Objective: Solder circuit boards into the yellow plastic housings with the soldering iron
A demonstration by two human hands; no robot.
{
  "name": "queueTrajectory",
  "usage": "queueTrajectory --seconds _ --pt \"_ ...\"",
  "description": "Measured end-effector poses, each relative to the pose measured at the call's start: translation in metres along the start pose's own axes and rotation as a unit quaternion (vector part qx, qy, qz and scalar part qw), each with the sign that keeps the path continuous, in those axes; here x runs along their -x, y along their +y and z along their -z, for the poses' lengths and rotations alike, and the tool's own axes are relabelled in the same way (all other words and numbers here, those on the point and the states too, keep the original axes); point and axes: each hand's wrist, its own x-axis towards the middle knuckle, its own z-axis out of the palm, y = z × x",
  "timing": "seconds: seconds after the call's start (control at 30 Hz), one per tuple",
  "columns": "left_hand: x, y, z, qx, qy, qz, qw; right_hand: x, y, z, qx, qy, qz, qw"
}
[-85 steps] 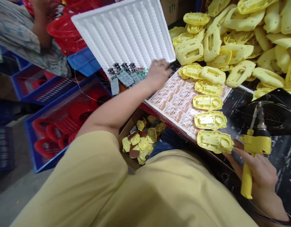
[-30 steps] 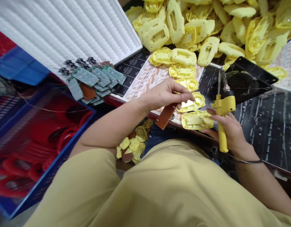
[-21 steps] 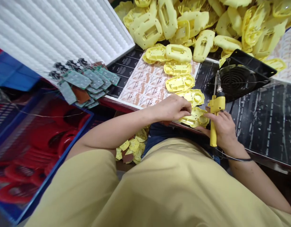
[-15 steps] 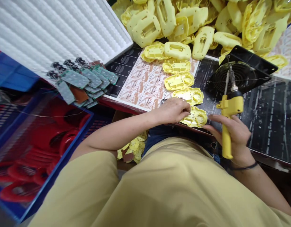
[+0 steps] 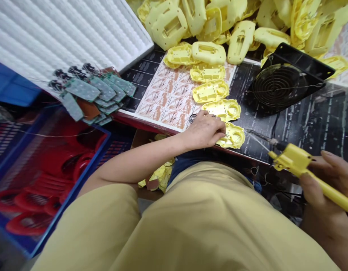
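My right hand (image 5: 329, 180) is wrapped round the handle of a yellow soldering gun (image 5: 294, 160). Its metal tip points left, close to the nearest yellow plastic shell (image 5: 233, 135) at the table's front edge. Over the left end of that shell is my left hand (image 5: 206, 130), its fingers pinched together; whatever they hold is too small to make out. Just beyond lies another open shell (image 5: 226, 110), partly behind the left hand. More yellow half-shells (image 5: 210, 91) continue in a row away from me. A small coil of black wire (image 5: 192, 118) shows beside the left hand.
A black fan (image 5: 278, 84) stands at the right, before a heap of yellow shells (image 5: 230, 15). Green circuit boards (image 5: 83, 90) with wires lie at the left by a white foam sheet (image 5: 78, 34). Red parts fill a blue crate (image 5: 103, 141) below.
The soldering gun has swung from upright, near the fan, to lying with its tip toward the nearest shell. My right hand moved right and now grips its handle. The left hand stays at the shell.
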Motion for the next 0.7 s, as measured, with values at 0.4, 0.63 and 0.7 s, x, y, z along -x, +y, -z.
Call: queueTrajectory --seconds 0.4,0.63,0.7 --pt "-0.003 0.005 0.004 -0.010 -0.025 0.025 0.999 -0.024 -0.008 -0.030 -0.064 -0.045 0.176 0.981" --pt "-0.003 0.002 0.001 -0.018 -0.002 0.005 1.000 -0.025 -0.002 -0.027 -0.024 -0.081 0.189 0.978" --pt "-0.003 0.002 0.000 -0.021 0.002 0.000 1.000 -0.026 -0.001 -0.024 -0.019 -0.092 0.199 0.975"
